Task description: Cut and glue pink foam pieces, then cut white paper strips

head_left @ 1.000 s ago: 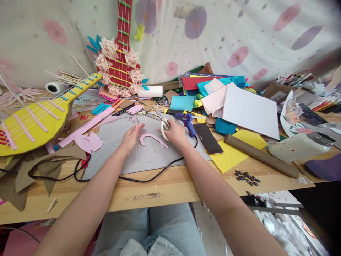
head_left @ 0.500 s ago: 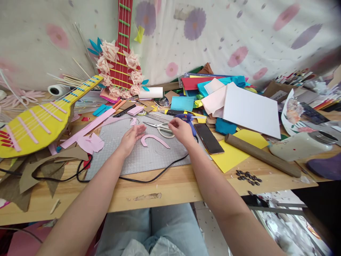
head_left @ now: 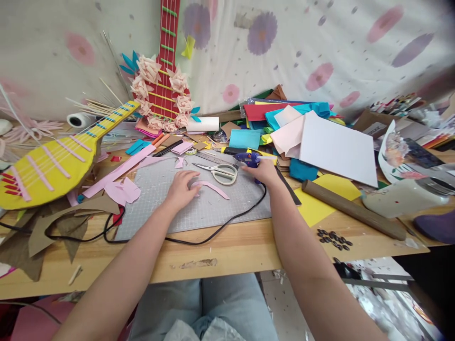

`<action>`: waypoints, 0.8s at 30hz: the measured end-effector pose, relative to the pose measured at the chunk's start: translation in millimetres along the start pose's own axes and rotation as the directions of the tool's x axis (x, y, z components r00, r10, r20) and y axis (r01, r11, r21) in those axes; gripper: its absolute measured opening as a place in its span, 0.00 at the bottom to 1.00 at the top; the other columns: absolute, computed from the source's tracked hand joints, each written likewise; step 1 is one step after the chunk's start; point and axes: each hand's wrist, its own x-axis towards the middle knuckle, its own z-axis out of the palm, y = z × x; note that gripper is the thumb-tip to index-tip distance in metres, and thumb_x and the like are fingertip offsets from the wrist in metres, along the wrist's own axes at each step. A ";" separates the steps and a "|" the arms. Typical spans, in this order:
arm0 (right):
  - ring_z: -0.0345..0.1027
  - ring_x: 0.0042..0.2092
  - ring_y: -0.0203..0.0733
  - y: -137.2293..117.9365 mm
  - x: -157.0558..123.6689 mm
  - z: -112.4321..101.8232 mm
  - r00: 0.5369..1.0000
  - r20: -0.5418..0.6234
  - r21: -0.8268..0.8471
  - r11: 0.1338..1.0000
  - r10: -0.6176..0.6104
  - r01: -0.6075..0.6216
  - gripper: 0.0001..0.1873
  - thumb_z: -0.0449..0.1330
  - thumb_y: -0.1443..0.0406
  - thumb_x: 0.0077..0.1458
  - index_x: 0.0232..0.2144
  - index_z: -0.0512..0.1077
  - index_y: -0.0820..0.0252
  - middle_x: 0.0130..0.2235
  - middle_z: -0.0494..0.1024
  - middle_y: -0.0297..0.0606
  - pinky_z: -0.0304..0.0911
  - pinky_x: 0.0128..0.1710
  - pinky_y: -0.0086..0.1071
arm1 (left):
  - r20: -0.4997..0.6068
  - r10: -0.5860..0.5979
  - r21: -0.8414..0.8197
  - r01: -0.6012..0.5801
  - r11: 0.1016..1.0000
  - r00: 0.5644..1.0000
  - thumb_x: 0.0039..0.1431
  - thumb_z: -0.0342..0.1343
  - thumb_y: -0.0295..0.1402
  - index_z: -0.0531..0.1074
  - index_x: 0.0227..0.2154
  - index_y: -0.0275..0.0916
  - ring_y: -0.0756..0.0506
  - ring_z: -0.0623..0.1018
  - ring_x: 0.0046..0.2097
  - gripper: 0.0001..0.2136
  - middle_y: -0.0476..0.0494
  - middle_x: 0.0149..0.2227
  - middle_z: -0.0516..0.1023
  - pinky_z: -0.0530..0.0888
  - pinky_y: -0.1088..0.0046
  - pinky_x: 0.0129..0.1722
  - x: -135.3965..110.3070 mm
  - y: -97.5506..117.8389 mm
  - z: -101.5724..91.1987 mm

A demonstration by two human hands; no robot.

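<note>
My left hand (head_left: 182, 190) is over the left end of a curved pink foam strip (head_left: 213, 187) lying on the grey cutting mat (head_left: 156, 213). Its fingers and thumb are apart, and that end of the strip is hidden beneath it. My right hand (head_left: 263, 172) reaches across to a blue glue gun (head_left: 248, 158), its fingers closed around the handle, which they mostly cover. Between both hands rest scissors with pale handles (head_left: 226, 176), blades pointing left. The gun's black cord (head_left: 227, 226) loops over the mat. A dark phone (head_left: 289, 189) is partly covered by my right forearm.
A yellow paper instrument (head_left: 53, 166) lies at left, and a red flower-trimmed one (head_left: 166, 90) leans behind. Coloured sheets (head_left: 270, 111), a white board (head_left: 337, 147), a brown tube (head_left: 355, 210) and a jar (head_left: 398, 196) crowd the right. Small dark beads (head_left: 334, 239) sit near the front edge.
My right hand has left the scissors' handles and moved right onto the glue gun. My left hand has moved right and turned palm-down over the pink strip's end.
</note>
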 end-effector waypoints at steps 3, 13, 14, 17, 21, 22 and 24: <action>0.66 0.41 0.50 -3.4 -2.5 15.9 0.996 -0.055 0.080 0.994 0.072 -0.068 0.18 0.60 0.55 0.41 0.29 0.70 0.65 0.34 0.74 0.47 0.61 0.40 0.40 | 0.085 0.040 0.176 -0.055 0.983 0.996 0.47 0.57 0.31 0.74 0.39 0.38 0.40 0.66 0.52 0.13 0.40 0.47 0.72 0.61 0.59 0.54 0.5 4.3 -0.5; 0.64 0.23 0.34 -47.0 -33.6 -2.9 0.998 -0.032 0.747 0.665 0.059 -0.015 0.19 0.59 0.50 0.43 0.28 0.70 0.61 0.23 0.71 0.35 0.62 0.23 0.30 | -0.122 -0.246 -0.187 0.221 0.957 0.962 0.46 0.58 0.36 0.76 0.28 0.42 0.46 0.71 0.30 0.06 0.46 0.26 0.72 0.68 0.68 0.37 -1.9 -3.7 -7.0; 0.62 0.22 0.33 -51.3 -38.2 -3.9 1.000 0.007 0.741 0.671 0.024 -0.022 0.18 0.60 0.51 0.42 0.27 0.70 0.61 0.20 0.69 0.33 0.61 0.22 0.30 | -0.128 -0.302 -0.235 0.267 0.935 0.945 0.45 0.58 0.36 0.75 0.28 0.42 0.47 0.71 0.28 0.07 0.47 0.24 0.72 0.69 0.69 0.33 -1.9 -5.2 -7.6; 0.59 0.20 0.32 -63.7 -50.2 -1.9 0.993 0.100 0.764 0.645 -0.070 -0.031 0.17 0.62 0.53 0.40 0.25 0.70 0.61 0.18 0.66 0.31 0.60 0.22 0.30 | -0.093 -0.419 -0.370 0.360 0.857 0.903 0.44 0.58 0.35 0.75 0.30 0.40 0.50 0.69 0.23 0.09 0.49 0.23 0.70 0.67 0.74 0.22 -1.3 -3.7 -10.1; 0.59 0.21 0.31 -76.5 -58.4 9.5 0.996 0.042 0.865 0.502 -0.082 0.005 0.16 0.62 0.54 0.41 0.28 0.67 0.59 0.23 0.68 0.31 0.60 0.23 0.30 | 0.044 -0.527 -0.524 0.468 0.711 0.849 0.45 0.56 0.31 0.73 0.27 0.36 0.52 0.68 0.20 0.06 0.48 0.23 0.70 0.63 0.78 0.14 -0.6 10.8 -13.8; 0.60 0.23 0.31 -77.9 -58.5 12.6 0.999 -0.014 0.879 0.475 -0.049 0.036 0.17 0.62 0.54 0.41 0.30 0.65 0.58 0.26 0.70 0.32 0.61 0.25 0.30 | 0.077 -0.544 -0.543 0.493 0.680 0.836 0.45 0.56 0.31 0.72 0.26 0.35 0.52 0.69 0.20 0.05 0.48 0.23 0.70 0.63 0.78 0.14 -0.5 14.3 -14.4; 0.64 0.26 0.32 -78.1 -56.3 17.9 0.996 -0.086 0.884 0.463 0.033 0.061 0.19 0.62 0.55 0.41 0.33 0.63 0.57 0.31 0.71 0.32 0.63 0.28 0.31 | 0.125 -0.564 -0.564 0.526 0.636 0.816 0.45 0.56 0.30 0.72 0.25 0.34 0.52 0.70 0.20 0.05 0.47 0.24 0.71 0.65 0.78 0.14 -0.3 18.9 -14.9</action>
